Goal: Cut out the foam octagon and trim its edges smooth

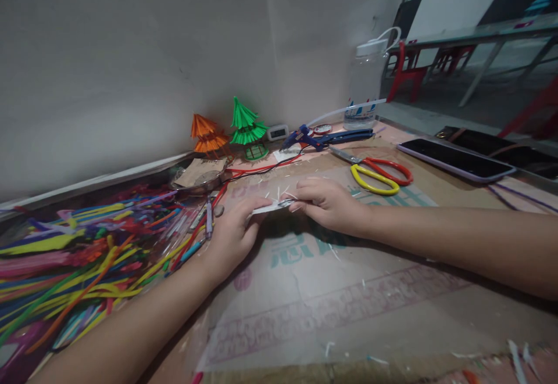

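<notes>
Between my two hands is a thin, flat white piece (271,207) with short white strands standing up from it; its exact kind is too small to make out. My left hand (233,230) pinches its left end between thumb and fingers. At the other end, the fingertips of my right hand (326,203) close on it. Both hands are above a printed plastic sheet (305,308) lying on cardboard. Scissors (377,176) with one red and one yellow handle rest beyond my right hand.
Colourful pipe cleaners (82,262) are heaped at left. Behind stand an orange paper tree (208,134), a green one (246,125), a blue glue gun (303,137) and a clear water bottle (364,85). A phone (455,159) lies at right. White scraps dot the sheet.
</notes>
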### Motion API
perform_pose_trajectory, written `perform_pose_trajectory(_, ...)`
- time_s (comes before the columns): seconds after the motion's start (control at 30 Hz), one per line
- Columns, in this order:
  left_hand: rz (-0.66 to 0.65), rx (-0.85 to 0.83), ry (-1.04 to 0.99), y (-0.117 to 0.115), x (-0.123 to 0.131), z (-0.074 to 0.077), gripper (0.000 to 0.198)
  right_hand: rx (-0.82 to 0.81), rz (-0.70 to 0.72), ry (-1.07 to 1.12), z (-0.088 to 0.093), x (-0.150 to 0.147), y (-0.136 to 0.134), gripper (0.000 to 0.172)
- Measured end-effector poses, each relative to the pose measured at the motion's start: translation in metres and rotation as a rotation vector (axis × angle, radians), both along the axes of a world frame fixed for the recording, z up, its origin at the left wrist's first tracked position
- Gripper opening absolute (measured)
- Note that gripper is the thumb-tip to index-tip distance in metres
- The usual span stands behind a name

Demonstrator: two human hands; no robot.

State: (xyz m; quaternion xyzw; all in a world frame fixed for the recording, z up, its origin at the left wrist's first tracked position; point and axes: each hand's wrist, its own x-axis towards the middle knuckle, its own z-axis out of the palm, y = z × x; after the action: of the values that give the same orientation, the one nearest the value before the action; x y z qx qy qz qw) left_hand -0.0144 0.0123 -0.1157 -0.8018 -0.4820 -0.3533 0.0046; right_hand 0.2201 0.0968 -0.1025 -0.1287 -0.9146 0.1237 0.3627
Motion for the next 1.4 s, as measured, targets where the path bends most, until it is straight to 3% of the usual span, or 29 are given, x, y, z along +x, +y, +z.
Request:
perform_pose_trajectory(0.17, 0.007, 0.015, 0.01, 0.001, -0.001, -0.002, 0.03, -0.025, -0.003, -0.004, 0.001, 0.0, -0.002, 0.021)
perform_pose_trajectory(0.5, -0.032, 0.019, 0.092, -0.002, 0.003, 0.003, 0.03, 0.146, 0.013, -0.037, 0.001, 0.0, -0.003, 0.034)
perform_pose_trajectory(1.07, -0.04, -0.014, 0.028, -0.001, 0.001, -0.001, 0.031, 0.127, 0.016, 0.019, -0.003, 0.001, 0.0, 0.029)
perform_pose_trajectory(1.23, 0.002, -0.057, -0.075, 0.0, 0.0, -0.002, 0.027, -0.064, -0.003, 0.101, -0.004, -0.001, 0.001, 0.026)
perform_pose_trajectory(1.4, 0.099, -0.219, -0.454, 0.007, 0.003, -0.005, 0.03, -0.448, -0.138, 0.181, -0.001, -0.004, 0.008, 0.03)
